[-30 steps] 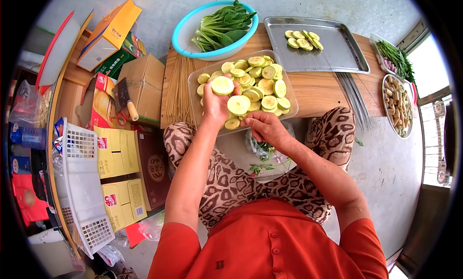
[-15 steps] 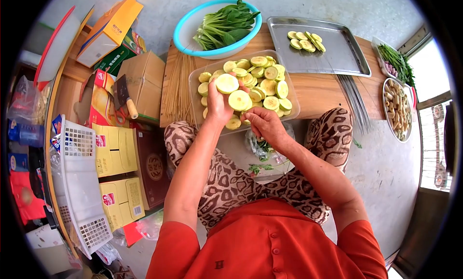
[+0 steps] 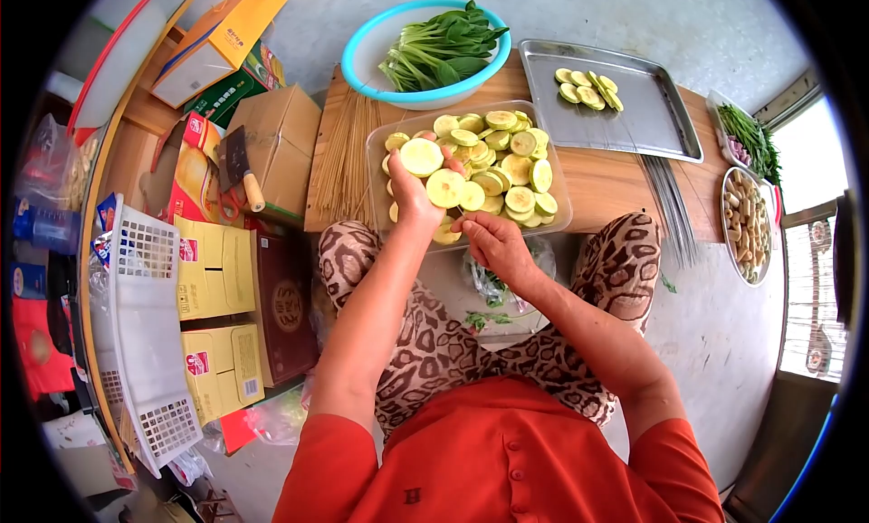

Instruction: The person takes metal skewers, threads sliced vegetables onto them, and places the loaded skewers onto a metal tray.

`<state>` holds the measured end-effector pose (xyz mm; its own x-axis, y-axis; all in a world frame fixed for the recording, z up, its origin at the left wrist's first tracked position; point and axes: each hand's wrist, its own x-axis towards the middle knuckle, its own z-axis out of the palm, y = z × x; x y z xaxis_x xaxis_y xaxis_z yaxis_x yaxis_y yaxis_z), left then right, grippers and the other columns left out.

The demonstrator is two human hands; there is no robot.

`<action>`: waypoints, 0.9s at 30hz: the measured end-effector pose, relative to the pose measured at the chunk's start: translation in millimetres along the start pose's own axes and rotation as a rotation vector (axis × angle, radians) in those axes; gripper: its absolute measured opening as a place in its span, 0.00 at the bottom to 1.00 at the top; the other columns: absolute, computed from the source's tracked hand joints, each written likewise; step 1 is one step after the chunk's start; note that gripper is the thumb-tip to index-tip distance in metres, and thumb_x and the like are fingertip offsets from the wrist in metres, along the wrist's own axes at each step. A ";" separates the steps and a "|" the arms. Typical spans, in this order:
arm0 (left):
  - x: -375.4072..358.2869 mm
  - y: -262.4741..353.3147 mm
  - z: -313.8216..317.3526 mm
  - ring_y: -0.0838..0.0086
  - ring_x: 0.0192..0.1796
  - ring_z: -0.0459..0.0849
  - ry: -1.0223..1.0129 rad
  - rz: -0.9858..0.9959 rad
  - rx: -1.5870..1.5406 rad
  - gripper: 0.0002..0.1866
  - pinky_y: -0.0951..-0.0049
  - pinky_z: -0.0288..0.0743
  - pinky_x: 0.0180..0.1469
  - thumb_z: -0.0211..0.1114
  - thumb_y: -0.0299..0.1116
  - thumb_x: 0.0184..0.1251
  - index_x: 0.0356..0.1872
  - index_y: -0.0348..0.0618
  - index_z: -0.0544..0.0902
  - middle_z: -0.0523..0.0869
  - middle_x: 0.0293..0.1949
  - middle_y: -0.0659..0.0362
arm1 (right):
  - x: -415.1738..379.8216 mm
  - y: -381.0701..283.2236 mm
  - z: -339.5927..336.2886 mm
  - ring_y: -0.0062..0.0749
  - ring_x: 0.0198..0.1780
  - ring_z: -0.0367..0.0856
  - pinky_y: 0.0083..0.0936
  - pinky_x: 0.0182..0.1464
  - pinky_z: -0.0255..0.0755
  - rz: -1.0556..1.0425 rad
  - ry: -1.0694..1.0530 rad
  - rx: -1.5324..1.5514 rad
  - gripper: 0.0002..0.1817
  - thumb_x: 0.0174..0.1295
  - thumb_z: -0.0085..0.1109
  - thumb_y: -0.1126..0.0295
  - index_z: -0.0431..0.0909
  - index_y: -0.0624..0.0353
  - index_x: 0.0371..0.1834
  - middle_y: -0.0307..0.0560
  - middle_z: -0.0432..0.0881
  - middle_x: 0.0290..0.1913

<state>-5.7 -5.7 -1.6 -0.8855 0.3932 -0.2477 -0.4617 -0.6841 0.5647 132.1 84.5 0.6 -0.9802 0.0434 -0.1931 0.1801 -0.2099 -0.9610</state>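
Observation:
Round pale green slices fill a clear plastic container at the near edge of the wooden table. Over its left side, my left hand holds zucchini slices, their cut faces turned up. My right hand is pinched closed just right of the held slices, at the container's near edge; what lies between its fingertips is too small to make out. More slices rest in a group on a metal tray behind and to the right.
Leafy greens lie in a blue-rimmed bowl. Thin wooden sticks are left of the container, metal skewers right. A cleaver stands by boxes at left. Chopped greens and a plate of rolled pieces are at far right.
The view has shifted slightly, so the table and its items appear farther right and lower. Both hands keep nearly the same pose, and a further slice shows beside those in my left hand.

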 end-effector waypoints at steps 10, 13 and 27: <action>-2.8 -5.5 5.3 0.64 0.26 0.78 -0.006 -0.056 0.039 0.27 0.62 0.75 0.33 0.35 0.53 0.68 0.47 0.42 0.74 0.79 0.29 0.54 | 8.3 -10.3 -0.4 0.14 0.17 0.58 0.16 0.20 0.52 0.012 0.026 0.036 0.12 0.70 0.46 0.68 0.79 0.61 0.37 0.30 0.63 0.15; -1.7 -2.4 6.0 0.64 0.26 0.77 -0.008 -0.052 -0.014 0.27 0.62 0.75 0.33 0.35 0.53 0.68 0.48 0.43 0.74 0.79 0.30 0.54 | 9.0 -14.8 -0.6 0.14 0.16 0.59 0.16 0.20 0.52 0.046 0.007 0.062 0.12 0.71 0.46 0.68 0.79 0.61 0.36 0.30 0.63 0.14; -2.9 -6.0 4.3 0.62 0.25 0.77 -0.035 -0.025 0.040 0.27 0.61 0.75 0.31 0.35 0.53 0.69 0.46 0.41 0.74 0.79 0.28 0.53 | 5.1 -7.8 -4.5 0.14 0.17 0.59 0.15 0.20 0.52 0.039 0.018 0.008 0.11 0.70 0.49 0.67 0.79 0.61 0.34 0.30 0.63 0.15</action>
<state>-0.1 -0.1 -0.9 -0.8708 0.4321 -0.2347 -0.4809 -0.6486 0.5900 126.0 90.8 6.2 -0.9708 0.0523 -0.2341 0.2175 -0.2194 -0.9511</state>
